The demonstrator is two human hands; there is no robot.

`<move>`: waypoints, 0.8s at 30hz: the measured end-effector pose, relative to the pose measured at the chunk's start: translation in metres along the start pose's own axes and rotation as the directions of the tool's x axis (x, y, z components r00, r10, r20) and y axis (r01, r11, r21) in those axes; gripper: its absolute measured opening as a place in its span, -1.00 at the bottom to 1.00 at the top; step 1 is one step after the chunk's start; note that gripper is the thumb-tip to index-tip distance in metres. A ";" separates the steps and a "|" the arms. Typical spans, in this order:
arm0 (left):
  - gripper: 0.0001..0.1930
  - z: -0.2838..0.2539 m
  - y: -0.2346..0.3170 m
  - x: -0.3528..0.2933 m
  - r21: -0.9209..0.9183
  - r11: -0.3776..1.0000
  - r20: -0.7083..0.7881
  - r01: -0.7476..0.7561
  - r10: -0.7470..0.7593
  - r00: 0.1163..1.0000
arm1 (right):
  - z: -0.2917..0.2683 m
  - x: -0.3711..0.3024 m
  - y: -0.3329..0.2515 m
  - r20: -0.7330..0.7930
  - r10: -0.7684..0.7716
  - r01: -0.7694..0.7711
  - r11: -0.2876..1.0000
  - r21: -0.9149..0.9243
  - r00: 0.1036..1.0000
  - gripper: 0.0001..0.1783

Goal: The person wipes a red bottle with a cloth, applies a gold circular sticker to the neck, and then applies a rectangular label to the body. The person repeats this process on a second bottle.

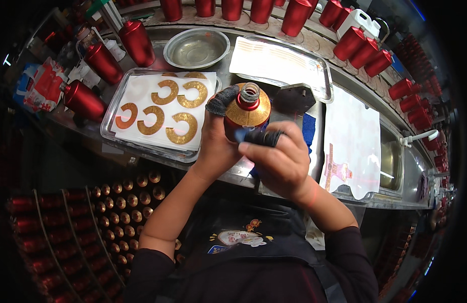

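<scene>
My left hand (216, 132) is wrapped round a red bottle (232, 130), which stands upright with its clear glass neck bare. A gold label (253, 112) covers the sloping shoulder of the bottle. On a finger of my left hand is a dark finger cover. My right hand (286, 159) is curled at the near side of the bottle, thumb and index finger close together. A black cover sits on its index finger, and the bluish tip there is blurred. Whatever lies between those fingers, if anything, cannot be made out.
Left of the bottle, a metal tray (110, 118) carries white sheets with several gold C-shaped labels (181, 128). Behind are a metal bowl (196, 48) and another tray (322, 83) of sheets. Red bottles (136, 43) line the back. At right are a white sheet (355, 136) and sink (391, 159).
</scene>
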State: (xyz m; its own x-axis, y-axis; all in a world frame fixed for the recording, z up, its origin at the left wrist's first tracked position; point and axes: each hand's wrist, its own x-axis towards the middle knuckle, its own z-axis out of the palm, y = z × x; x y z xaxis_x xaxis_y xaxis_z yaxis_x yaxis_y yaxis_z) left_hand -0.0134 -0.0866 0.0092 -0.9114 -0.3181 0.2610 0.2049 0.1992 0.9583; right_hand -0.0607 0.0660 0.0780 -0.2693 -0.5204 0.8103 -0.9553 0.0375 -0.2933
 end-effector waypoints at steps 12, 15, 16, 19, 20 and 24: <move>-0.05 -0.043 0.003 0.042 -0.013 0.987 0.281 -0.159 0.157 0.947 | -0.013 0.005 0.075 0.226 0.703 -0.726 0.576 0.375 0.674 -0.73; -0.07 -0.064 0.003 0.062 0.028 0.997 0.514 0.075 -0.078 0.854 | -0.006 0.030 0.086 0.302 0.719 -0.771 0.513 0.378 0.626 -0.72; -0.07 -0.068 0.003 0.064 -0.025 0.992 0.552 0.124 -0.090 0.829 | -0.005 0.038 0.087 0.303 0.734 -0.785 0.498 0.369 0.608 -0.73; -0.08 -0.069 0.002 0.059 -0.144 0.979 0.514 0.147 -0.053 0.856 | -0.005 0.049 0.085 0.235 0.744 -0.773 0.550 0.316 0.625 -0.75; -0.09 -0.066 0.001 0.052 -0.166 0.982 0.446 0.091 -0.007 0.895 | -0.006 0.048 0.083 0.239 0.733 -0.755 0.529 0.388 0.637 -0.76; -0.15 -0.048 -0.008 0.023 -0.156 0.961 0.195 -0.227 0.255 0.947 | -0.001 0.029 0.079 0.248 0.751 -0.768 0.488 0.415 0.611 -0.77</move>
State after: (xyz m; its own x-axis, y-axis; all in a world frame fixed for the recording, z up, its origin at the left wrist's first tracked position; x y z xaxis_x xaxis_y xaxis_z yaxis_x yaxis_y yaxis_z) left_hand -0.0192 -0.1401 0.0129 -0.8805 -0.0692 0.4690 0.4596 0.1186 0.8802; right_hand -0.1441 0.0544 0.0791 -0.8520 -0.5019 0.1490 -0.2082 0.0636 -0.9760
